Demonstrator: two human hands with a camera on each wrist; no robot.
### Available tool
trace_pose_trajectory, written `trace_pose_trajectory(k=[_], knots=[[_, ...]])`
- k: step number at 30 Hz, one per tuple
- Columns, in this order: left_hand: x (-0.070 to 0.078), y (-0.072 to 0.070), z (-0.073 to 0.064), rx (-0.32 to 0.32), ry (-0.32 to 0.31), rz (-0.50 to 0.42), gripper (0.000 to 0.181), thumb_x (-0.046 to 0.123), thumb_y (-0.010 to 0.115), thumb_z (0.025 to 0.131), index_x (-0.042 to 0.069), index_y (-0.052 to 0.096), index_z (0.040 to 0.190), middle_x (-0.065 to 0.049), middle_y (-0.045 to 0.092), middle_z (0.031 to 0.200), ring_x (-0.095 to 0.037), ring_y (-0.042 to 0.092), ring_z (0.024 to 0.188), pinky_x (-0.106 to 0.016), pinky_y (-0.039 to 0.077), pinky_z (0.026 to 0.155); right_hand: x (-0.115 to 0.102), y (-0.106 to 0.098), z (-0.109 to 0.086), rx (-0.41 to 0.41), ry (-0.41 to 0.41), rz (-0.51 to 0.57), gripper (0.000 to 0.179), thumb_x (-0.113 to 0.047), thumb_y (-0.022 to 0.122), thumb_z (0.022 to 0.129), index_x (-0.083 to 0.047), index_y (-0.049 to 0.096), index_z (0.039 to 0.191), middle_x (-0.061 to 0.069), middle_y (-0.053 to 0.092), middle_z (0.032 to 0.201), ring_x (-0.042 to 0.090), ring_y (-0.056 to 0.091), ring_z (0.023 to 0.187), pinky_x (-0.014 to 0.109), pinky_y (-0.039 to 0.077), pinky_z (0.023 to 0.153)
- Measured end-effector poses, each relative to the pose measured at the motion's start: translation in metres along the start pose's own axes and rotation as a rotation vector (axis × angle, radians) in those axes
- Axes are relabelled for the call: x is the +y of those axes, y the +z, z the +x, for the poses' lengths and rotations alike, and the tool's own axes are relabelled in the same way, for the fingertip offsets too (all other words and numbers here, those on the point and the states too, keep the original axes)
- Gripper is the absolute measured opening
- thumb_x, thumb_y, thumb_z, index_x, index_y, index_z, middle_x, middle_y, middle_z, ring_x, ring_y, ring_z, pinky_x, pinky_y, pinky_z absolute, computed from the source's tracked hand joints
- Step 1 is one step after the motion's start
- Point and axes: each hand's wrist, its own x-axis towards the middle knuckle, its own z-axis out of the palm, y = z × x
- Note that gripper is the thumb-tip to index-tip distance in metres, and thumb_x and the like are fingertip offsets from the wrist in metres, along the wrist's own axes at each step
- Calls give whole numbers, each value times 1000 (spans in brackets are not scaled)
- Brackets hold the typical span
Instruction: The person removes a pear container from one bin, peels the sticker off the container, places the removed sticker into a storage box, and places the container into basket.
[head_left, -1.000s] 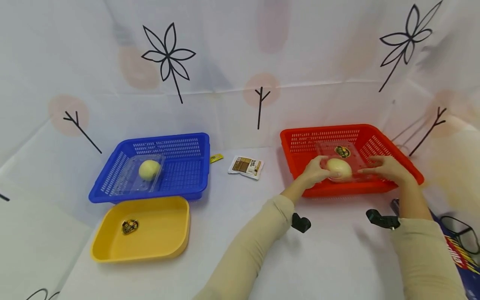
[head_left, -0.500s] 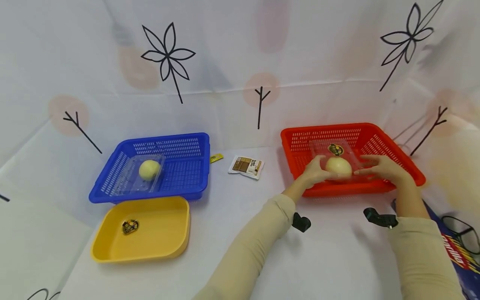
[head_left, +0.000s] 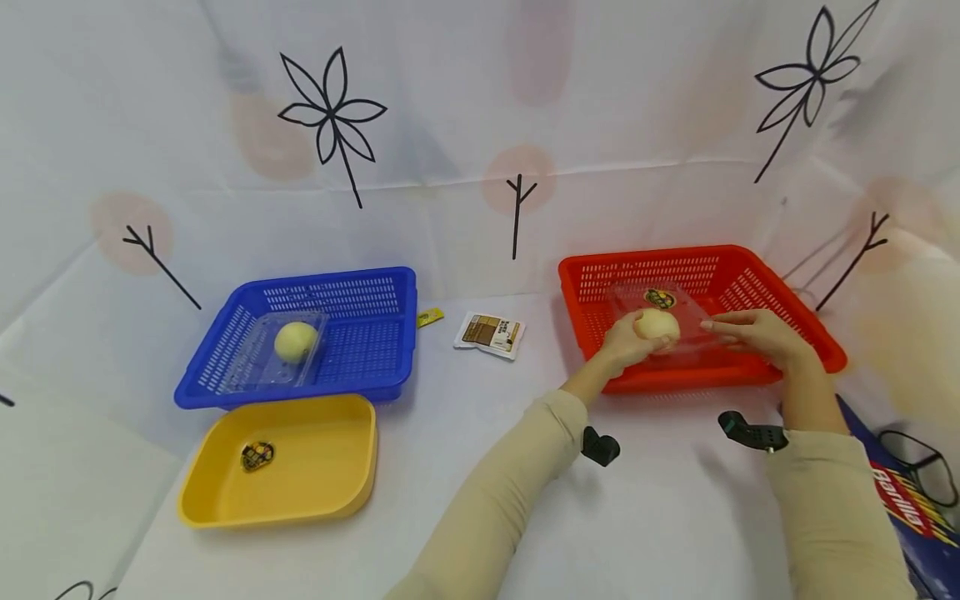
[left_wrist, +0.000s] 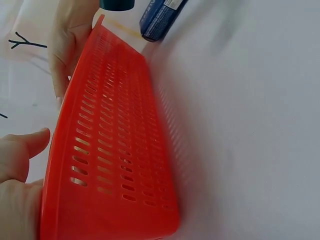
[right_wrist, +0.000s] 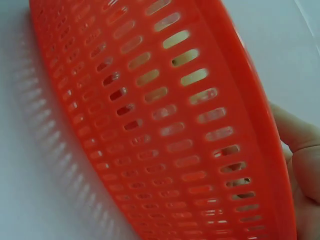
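Over the red basket (head_left: 817,337) at the right, my left hand (head_left: 624,343) grips a pale yellow ball-like thing (head_left: 657,327), thumb in front and fingers behind. Beneath it a clear plastic clamshell box (head_left: 626,296) with a black-and-yellow sticker (head_left: 660,297) lies in the basket. My right hand (head_left: 761,335) pinches the box's right edge between thumb and fingers. In the left wrist view, the left thumb (left_wrist: 27,144) shows above the basket rim and the basket wall hides the ball. The right wrist view has the right fingers (right_wrist: 307,160) behind the rim.
A blue basket (head_left: 408,333) at the left holds another clear box (head_left: 255,350) with a pale yellow ball (head_left: 296,342). In front stands a yellow tray (head_left: 322,467) with a dark sticker-like piece (head_left: 257,456). A packet (head_left: 490,335) lies midway; a blue bag (head_left: 900,500) and glasses (head_left: 930,467) lie right.
The ball and clear box have shifted left within the red basket. My left fingers have closed further round the ball. The right hand has moved left, its thumb and fingers coming together.
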Motion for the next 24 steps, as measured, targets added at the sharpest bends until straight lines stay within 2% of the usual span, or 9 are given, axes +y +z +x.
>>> trace_pose_trajectory(k=[2, 4, 7, 8, 10, 12, 14, 16, 24], knots=[[0, 0, 0, 13, -8, -13, 61, 16, 74, 81, 17, 48, 137, -3, 58, 117, -12, 55, 83, -23, 52, 64, 2, 1, 0, -10, -10, 70, 69, -39, 55, 93, 10, 37, 138, -9, 63, 99, 0, 59, 82, 20, 52, 75], [-1, 1, 0, 38, 0, -16, 62, 15, 74, 81, 19, 48, 137, -3, 57, 118, -12, 55, 85, -23, 52, 64, 3, 2, -1, -6, -20, 206, 51, -33, 57, 93, -2, 48, 133, -15, 60, 91, 2, 59, 78, 20, 52, 73], [0, -1, 1, 99, 33, -10, 60, 17, 76, 80, 21, 51, 134, 0, 57, 120, -12, 54, 92, -23, 51, 69, 1, 2, -4, 19, -39, 390, 25, -29, 60, 92, -23, 59, 116, -13, 62, 90, 7, 60, 77, 21, 53, 73], [1, -2, 1, 115, 49, -10, 60, 18, 76, 79, 21, 52, 134, 0, 59, 114, -11, 53, 90, -22, 50, 68, 0, 2, -5, 33, -43, 436, 19, -27, 61, 92, -27, 60, 110, -11, 63, 91, 9, 60, 76, 21, 53, 73], [1, -4, 1, 147, 81, -8, 59, 19, 77, 78, 21, 54, 132, 3, 61, 101, -7, 52, 84, -19, 47, 64, -4, 3, -6, 40, -52, 514, 18, -24, 61, 92, -28, 59, 109, -11, 64, 93, 9, 61, 77, 21, 53, 74], [2, -6, 0, 158, 101, -47, 58, 16, 78, 77, 20, 55, 131, 5, 59, 83, -4, 51, 71, -17, 44, 57, -8, 3, -7, 47, -52, 549, 24, -24, 59, 92, -24, 54, 116, -13, 64, 93, 8, 61, 77, 21, 53, 74], [3, -9, -2, 157, 111, -108, 57, 13, 78, 77, 19, 57, 130, 5, 50, 68, -3, 45, 59, -16, 39, 49, -11, 5, -9, 46, -60, 608, 31, -20, 59, 93, -18, 50, 122, -12, 64, 92, 9, 61, 76, 20, 53, 73], [4, -12, -3, 158, 119, -175, 56, 11, 77, 77, 18, 58, 129, 6, 47, 64, -2, 43, 55, -15, 37, 47, -14, 7, -11, 47, -70, 638, 35, -18, 59, 93, -15, 47, 125, -11, 63, 93, 9, 61, 75, 20, 53, 72], [-3, -29, -11, 146, 211, -381, 50, 5, 75, 77, 11, 61, 125, 3, 48, 60, -6, 44, 51, -16, 40, 47, -29, 19, -26, 70, -139, 567, 34, -20, 58, 93, -19, 51, 127, -13, 63, 97, 8, 61, 79, 20, 53, 72]])
